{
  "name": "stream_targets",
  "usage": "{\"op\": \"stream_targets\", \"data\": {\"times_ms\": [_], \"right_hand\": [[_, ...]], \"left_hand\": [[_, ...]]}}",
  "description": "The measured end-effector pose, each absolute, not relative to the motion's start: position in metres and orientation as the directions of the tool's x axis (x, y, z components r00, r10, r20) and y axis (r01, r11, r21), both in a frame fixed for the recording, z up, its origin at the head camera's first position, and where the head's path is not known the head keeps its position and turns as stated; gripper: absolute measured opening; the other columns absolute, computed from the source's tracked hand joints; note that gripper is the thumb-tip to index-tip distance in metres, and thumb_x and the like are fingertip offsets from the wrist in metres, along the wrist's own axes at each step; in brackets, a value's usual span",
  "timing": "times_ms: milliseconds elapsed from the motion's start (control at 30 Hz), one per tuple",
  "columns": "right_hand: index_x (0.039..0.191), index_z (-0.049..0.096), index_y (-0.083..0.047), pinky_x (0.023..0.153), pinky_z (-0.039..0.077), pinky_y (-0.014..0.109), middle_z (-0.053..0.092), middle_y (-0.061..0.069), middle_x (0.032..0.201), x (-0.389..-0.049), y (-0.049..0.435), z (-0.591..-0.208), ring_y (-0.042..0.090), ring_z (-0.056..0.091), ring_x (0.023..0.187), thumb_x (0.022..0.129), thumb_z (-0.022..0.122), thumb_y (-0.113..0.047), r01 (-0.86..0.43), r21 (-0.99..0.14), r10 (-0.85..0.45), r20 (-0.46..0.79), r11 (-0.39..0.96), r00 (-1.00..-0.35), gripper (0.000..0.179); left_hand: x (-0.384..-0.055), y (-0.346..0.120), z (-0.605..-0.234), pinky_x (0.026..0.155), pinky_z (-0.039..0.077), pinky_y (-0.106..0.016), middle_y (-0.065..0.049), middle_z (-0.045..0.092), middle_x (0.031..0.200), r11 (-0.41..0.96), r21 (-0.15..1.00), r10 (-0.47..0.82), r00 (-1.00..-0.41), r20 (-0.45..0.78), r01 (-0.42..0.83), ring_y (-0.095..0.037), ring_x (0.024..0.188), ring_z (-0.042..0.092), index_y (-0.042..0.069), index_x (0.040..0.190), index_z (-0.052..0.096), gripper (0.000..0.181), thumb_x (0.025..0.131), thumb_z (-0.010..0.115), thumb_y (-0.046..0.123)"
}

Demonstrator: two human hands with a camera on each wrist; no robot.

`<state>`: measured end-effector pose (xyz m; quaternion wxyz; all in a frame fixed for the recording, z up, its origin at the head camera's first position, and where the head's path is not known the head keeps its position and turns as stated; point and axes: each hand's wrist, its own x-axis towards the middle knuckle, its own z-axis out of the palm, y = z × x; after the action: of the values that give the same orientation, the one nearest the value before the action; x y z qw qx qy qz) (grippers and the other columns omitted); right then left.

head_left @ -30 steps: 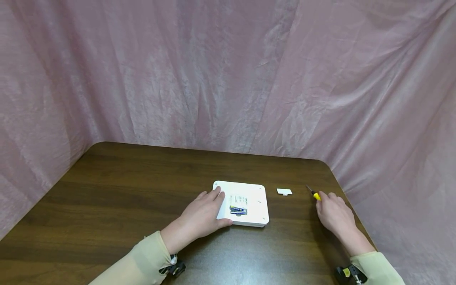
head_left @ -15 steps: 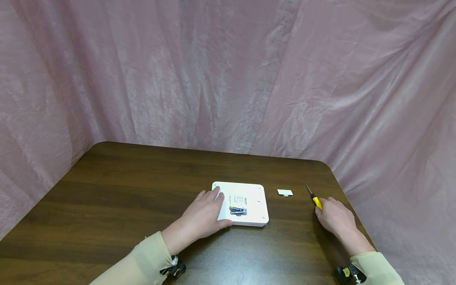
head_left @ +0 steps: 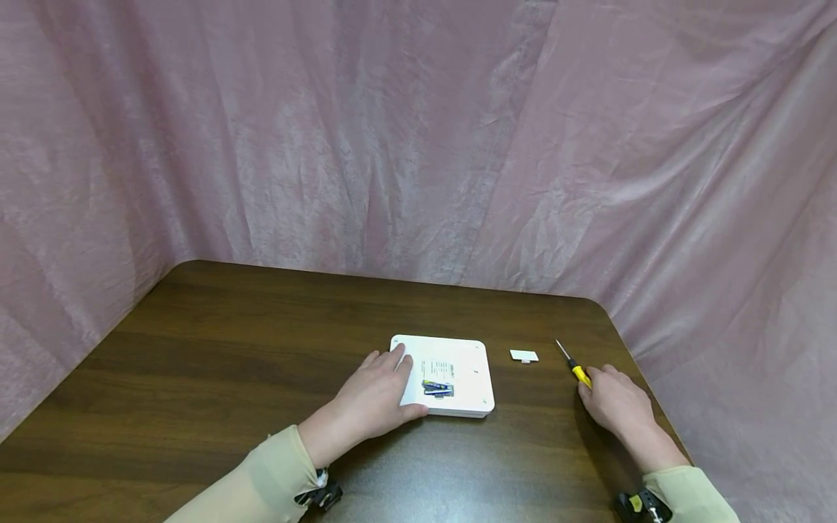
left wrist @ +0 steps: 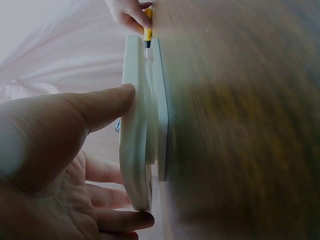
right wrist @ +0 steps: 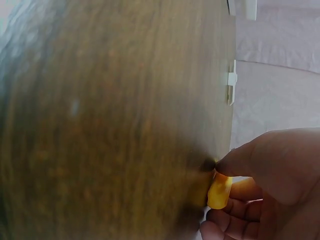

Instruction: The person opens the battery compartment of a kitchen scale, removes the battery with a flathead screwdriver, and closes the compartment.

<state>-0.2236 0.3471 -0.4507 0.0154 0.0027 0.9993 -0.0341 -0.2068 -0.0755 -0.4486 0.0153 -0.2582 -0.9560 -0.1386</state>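
On the table a flat white square device (head_left: 469, 396) lies with its label side up and its battery compartment uncovered. Two blue batteries (head_left: 437, 388) lie at the compartment. My left hand (head_left: 373, 392) holds the device at its left side, thumb along the near edge and fingers across the far left corner. In the left wrist view, the device (left wrist: 132, 150) shows edge-on beside the thumb. My right hand (head_left: 615, 399) grips a small screwdriver (head_left: 579, 373) by its yellow handle, its thin metal shaft pointing away and left. In the right wrist view, thumb and fingers pinch the screwdriver handle (right wrist: 220, 192).
A small white battery cover (head_left: 524, 356) with a tab lies between the device and the screwdriver. The brown wooden table (head_left: 229, 349) has its right edge close beside my right hand. A pink curtain (head_left: 366, 145) hangs behind the table.
My right hand has drawn slightly back, showing more of the screwdriver's handle, and the shaft's tip has swung a little left. The left hand and device stay nearly the same.
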Motion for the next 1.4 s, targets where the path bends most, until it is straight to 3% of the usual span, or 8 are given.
{"op": "stream_targets", "data": {"times_ms": [133, 233, 500, 800, 1167, 1400], "right_hand": [[0.139, 0.062, 0.014, 0.081, 0.056, 0.069, 0.063, 0.033, 0.117, -0.222, 0.345, -0.451, 0.055, 0.063, 0.108, 0.108, 0.068, -0.024, 0.010, -0.058, 0.010, -0.008, 0.998, -1.000, 0.050], [0.143, 0.058, 0.015, 0.089, 0.052, 0.073, 0.060, 0.038, 0.129, -0.218, 0.341, -0.452, 0.059, 0.056, 0.119, 0.108, 0.071, -0.030, -0.009, -0.054, -0.005, 0.075, 0.999, -0.997, 0.059], [0.147, 0.059, 0.011, 0.114, 0.034, 0.077, 0.057, 0.034, 0.147, -0.212, 0.305, -0.440, 0.056, 0.044, 0.144, 0.098, 0.085, -0.034, -0.133, -0.026, -0.122, 0.267, 0.991, -0.956, 0.072], [0.148, 0.064, 0.004, 0.123, 0.025, 0.075, 0.062, 0.026, 0.150, -0.215, 0.249, -0.426, 0.049, 0.049, 0.148, 0.097, 0.087, -0.030, -0.284, -0.129, -0.239, 0.286, 0.950, -0.928, 0.066], [0.149, 0.067, -0.002, 0.128, 0.026, 0.070, 0.062, 0.019, 0.154, -0.217, 0.212, -0.432, 0.042, 0.052, 0.149, 0.096, 0.089, -0.024, -0.356, -0.221, -0.297, 0.260, 0.908, -0.919, 0.061], [0.141, 0.073, -0.003, 0.128, 0.030, 0.064, 0.066, 0.016, 0.149, -0.218, 0.196, -0.432, 0.039, 0.057, 0.144, 0.094, 0.091, -0.021, -0.504, -0.237, -0.433, 0.294, 0.830, -0.852, 0.053]], "left_hand": [[-0.207, -0.075, -0.448, 0.125, 0.038, -0.059, -0.031, 0.050, 0.162, 0.828, 0.253, 0.492, -0.865, 0.099, 0.500, -0.042, 0.152, 0.049, -0.012, 0.150, 0.059, 0.091, 0.096, 0.084, 0.057], [-0.206, -0.075, -0.448, 0.125, 0.038, -0.059, -0.031, 0.050, 0.162, 0.830, 0.246, 0.494, -0.865, 0.093, 0.500, -0.043, 0.151, 0.050, -0.011, 0.151, 0.059, 0.091, 0.096, 0.084, 0.058], [-0.206, -0.076, -0.448, 0.125, 0.038, -0.058, -0.030, 0.050, 0.162, 0.834, 0.235, 0.491, -0.866, 0.095, 0.499, -0.043, 0.151, 0.051, -0.011, 0.150, 0.060, 0.091, 0.096, 0.084, 0.059], [-0.205, -0.076, -0.448, 0.125, 0.038, -0.058, -0.030, 0.051, 0.162, 0.832, 0.242, 0.490, -0.866, 0.098, 0.499, -0.042, 0.151, 0.051, -0.011, 0.150, 0.060, 0.091, 0.096, 0.084, 0.058], [-0.205, -0.075, -0.449, 0.125, 0.039, -0.058, -0.031, 0.051, 0.162, 0.827, 0.239, 0.500, -0.860, 0.106, 0.510, -0.044, 0.150, 0.052, -0.010, 0.151, 0.060, 0.091, 0.095, 0.084, 0.058], [-0.207, -0.075, -0.450, 0.125, 0.039, -0.058, -0.030, 0.051, 0.162, 0.831, 0.230, 0.499, -0.861, 0.099, 0.507, -0.043, 0.149, 0.053, -0.009, 0.152, 0.059, 0.092, 0.096, 0.082, 0.060]]}}
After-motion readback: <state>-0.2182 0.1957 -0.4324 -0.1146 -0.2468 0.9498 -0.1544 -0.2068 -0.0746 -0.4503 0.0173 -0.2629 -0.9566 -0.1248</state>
